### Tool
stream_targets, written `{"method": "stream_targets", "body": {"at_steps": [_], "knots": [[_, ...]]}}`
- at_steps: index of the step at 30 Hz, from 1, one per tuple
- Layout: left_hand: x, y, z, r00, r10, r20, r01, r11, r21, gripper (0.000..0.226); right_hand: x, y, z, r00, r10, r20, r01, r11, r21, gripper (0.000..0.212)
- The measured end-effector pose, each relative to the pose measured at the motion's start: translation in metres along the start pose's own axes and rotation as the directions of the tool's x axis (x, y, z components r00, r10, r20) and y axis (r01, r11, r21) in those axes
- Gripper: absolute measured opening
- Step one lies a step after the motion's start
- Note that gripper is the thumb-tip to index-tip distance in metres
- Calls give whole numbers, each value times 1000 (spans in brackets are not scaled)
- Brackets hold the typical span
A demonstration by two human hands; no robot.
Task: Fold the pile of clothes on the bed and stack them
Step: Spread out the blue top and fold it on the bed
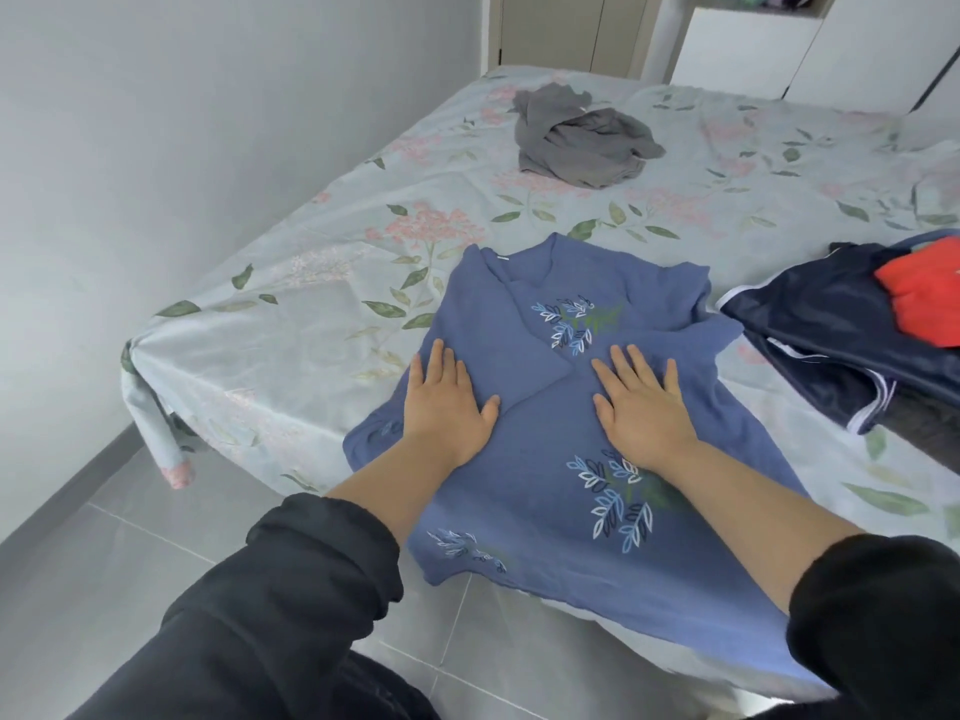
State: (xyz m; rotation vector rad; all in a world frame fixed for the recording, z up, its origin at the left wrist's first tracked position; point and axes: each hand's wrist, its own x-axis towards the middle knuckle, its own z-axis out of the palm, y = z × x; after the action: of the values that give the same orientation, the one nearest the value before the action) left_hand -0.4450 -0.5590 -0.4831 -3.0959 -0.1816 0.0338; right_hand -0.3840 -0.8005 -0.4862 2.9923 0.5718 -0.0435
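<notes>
A blue top with leaf embroidery (pixel 545 459) lies spread on the near part of the bed (pixel 291 304), its sides folded inward and its lower hem hanging over the bed's edge. My left hand (pixel 447 402) presses flat on its left folded side, fingers straight. My right hand (pixel 641 402) presses flat on the right folded side, fingers spread. A crumpled grey garment (pixel 582 137) sits farther back on the bed. At the right lie dark navy shorts with white trim (pixel 831 335), with a red garment (pixel 924 298) on top of them.
The floral sheet covers the bed, and its corner hangs down at the left (pixel 166 433). A grey tiled floor (pixel 104 537) runs along the left beside a plain wall. White wardrobe doors (pixel 753 44) stand beyond the bed's far end.
</notes>
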Motion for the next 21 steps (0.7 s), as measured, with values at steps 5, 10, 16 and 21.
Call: {"method": "stream_targets", "body": {"at_steps": [5, 10, 16, 21], "knots": [[10, 77, -3, 986, 157, 48, -151, 982, -110, 67, -34, 45, 1, 994, 17, 107, -32, 991, 131, 55], [14, 99, 8, 988, 144, -49, -149, 982, -115, 63, -45, 87, -9, 964, 237, -124, -168, 898, 406, 56], [16, 98, 15, 985, 134, -107, -149, 976, -156, 63, 7, 124, -35, 763, 585, 274, -507, 280, 815, 32], [17, 95, 17, 984, 132, -123, -156, 966, -209, 62, 49, 114, -37, 756, 594, 274, -492, 240, 837, 33]]}}
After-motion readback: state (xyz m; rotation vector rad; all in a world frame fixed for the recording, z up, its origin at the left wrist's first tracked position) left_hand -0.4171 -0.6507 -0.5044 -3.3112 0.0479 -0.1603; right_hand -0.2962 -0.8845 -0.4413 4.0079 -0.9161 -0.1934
